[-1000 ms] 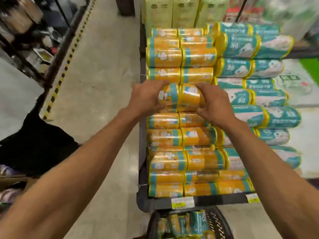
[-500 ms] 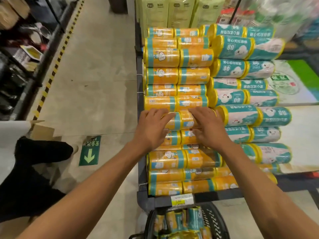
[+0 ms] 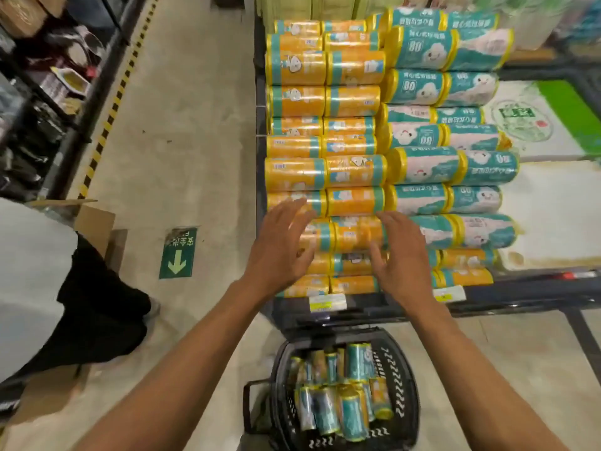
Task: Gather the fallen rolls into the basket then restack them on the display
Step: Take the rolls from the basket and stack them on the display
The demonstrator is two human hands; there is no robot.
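While the black basket (image 3: pixel 403 369) stands on the floor (image 3: pixel 195 141) below them, the left grip (image 3: pixel 279 249) and the right grip (image 3: pixel 400 258) are spread open over the stacked orange rolls (image 3: pixel 354 203).

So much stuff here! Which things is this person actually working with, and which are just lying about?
In the job: left hand, right hand, stacked orange rolls, black basket, rolls in the basket.

Just lying about: cardboard box, green arrow floor sign, price tag.
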